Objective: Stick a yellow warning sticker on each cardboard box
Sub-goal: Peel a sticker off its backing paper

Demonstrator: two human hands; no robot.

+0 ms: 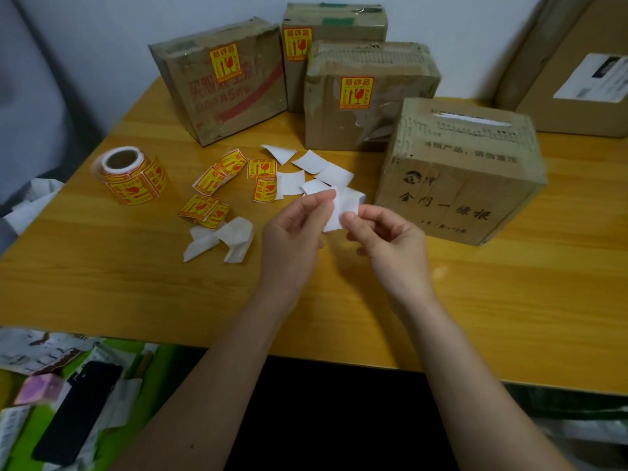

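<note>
Right now both hands are working over the middle of the table [509,300]. Left hand [295,229] and right hand [387,239] are together pinching one white-backed sticker [343,209], fingertips curled onto its opposite edges, its blank side facing the camera. At two o'clock from the hands, just beside them, a plain box [458,178] is standing with no yellow label showing. Behind it, toward twelve o'clock, three boxes are already wearing yellow stickers: the left box [221,83], the back box [336,28] and the middle box [367,96], which is touching the back one. At ten o'clock the sticker roll [131,175] is lying on its side. Between roll and hands, loose stickers [234,178] are lying curled, and white backing scraps [316,168] are scattered around them. At one o'clock, far off, a big carton [577,79] is sitting. Down at seven o'clock, below the table edge, a dark phone [78,413] is resting among papers.
</note>
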